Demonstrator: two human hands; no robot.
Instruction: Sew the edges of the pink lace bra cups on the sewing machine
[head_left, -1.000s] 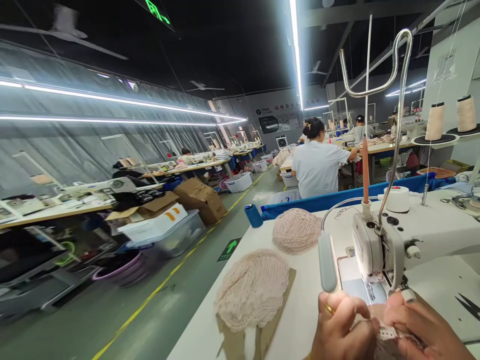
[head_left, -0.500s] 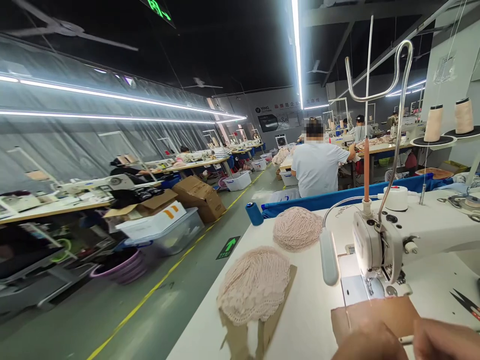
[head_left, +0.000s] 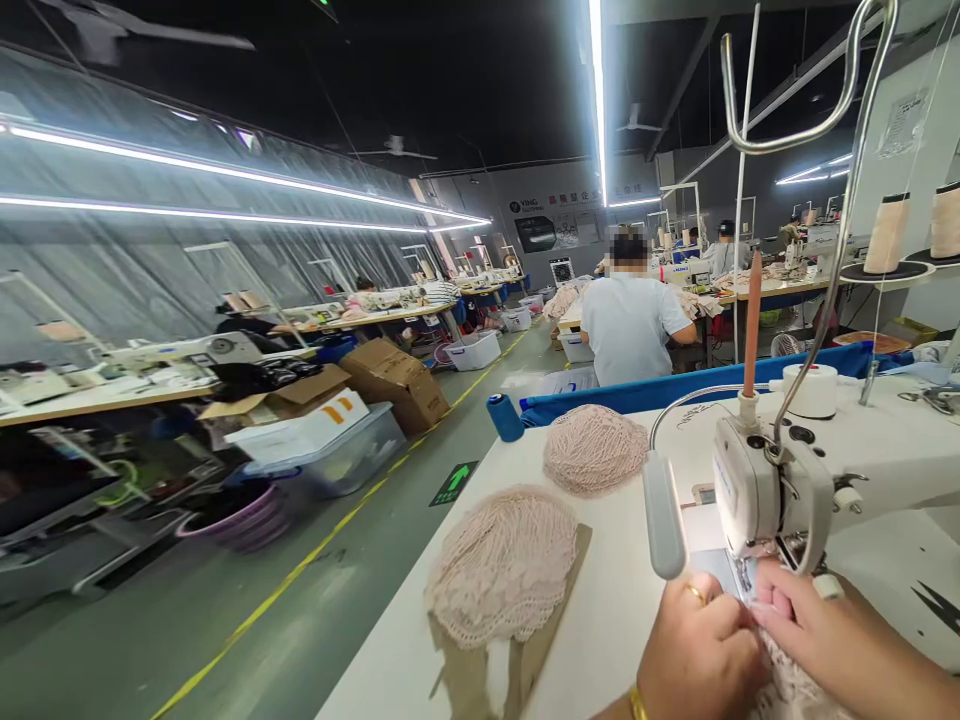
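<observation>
Both hands returned, fingers curled, pinching lace under the needle.

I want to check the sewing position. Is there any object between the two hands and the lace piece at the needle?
Nothing visible does. The left hand and the right hand both rest directly on the lace piece, right below the head of the sewing machine. The needle itself is hidden behind the fingers.
</observation>
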